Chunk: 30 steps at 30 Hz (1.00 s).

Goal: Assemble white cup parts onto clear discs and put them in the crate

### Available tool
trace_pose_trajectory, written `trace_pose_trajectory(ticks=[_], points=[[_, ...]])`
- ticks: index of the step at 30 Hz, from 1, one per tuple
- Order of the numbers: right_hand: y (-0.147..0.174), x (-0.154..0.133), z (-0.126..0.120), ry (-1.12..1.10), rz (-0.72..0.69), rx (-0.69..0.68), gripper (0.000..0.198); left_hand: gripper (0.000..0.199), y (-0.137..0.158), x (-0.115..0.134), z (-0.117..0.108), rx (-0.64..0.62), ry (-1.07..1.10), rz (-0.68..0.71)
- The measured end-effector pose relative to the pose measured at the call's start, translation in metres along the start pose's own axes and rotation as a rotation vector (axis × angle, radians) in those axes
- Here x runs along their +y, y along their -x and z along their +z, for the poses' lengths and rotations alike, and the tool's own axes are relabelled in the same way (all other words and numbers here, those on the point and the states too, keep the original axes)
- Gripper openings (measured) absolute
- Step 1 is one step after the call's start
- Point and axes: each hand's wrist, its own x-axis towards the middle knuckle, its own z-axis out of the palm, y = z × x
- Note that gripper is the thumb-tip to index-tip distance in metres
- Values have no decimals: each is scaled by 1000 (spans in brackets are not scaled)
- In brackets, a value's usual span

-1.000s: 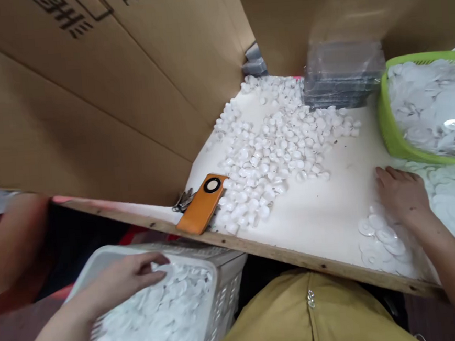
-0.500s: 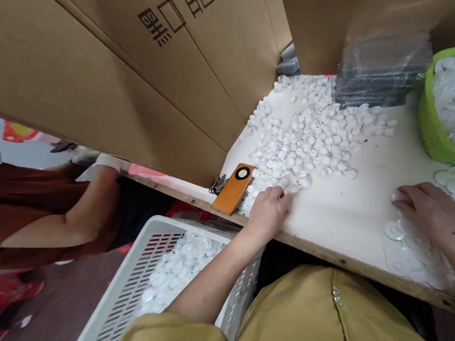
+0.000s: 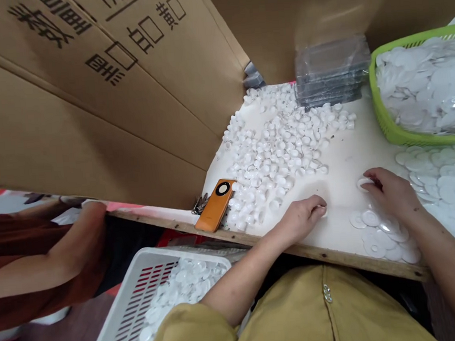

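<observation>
Over the white tabletop, my left hand (image 3: 302, 218) is closed in a pinch on a small white cap (image 3: 323, 211), of which only the edge shows below the fingers. To its right, my right hand (image 3: 392, 191) grips a flat white plastic disc (image 3: 364, 182) by its rim, with the disc poking out toward the left hand. The two hands are apart. A heap of small white cup-shaped caps (image 3: 281, 153) spreads beyond my left hand. Flat round discs (image 3: 377, 240) lie overlapping just below my right hand, and more discs (image 3: 445, 190) cover the table at the right.
An orange phone (image 3: 216, 205) and keys (image 3: 199, 204) rest near the table edge. Cardboard walls (image 3: 144, 114) border the left and back. A green basket (image 3: 396, 133) holds discs beside wrapped grey packs (image 3: 330, 73). A white crate (image 3: 125, 299) stands below; a co-worker's arm (image 3: 61, 262) is at left.
My left hand has left the heap of caps and come right, toward my right hand, with a small cap pinched in it. My right hand has lifted a disc. The view has swung right.
</observation>
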Motion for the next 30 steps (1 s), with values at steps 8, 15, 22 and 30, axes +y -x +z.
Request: trace_pose_trajectory(ticks=[8, 15, 22, 30], points=[[1, -1, -4, -97, -19, 44, 16, 30, -10, -8, 16, 70, -69, -16], [11, -33, 5, -630, 199, -261, 24, 36, -9, -17, 7, 13, -72, 126], [12, -78, 23, -620, 244, -555, 16, 27, -16, -23, 15, 45, -44, 104], [6, -75, 35, -572, 306, -626, 22, 30, -16, -25, 14, 28, -27, 110]])
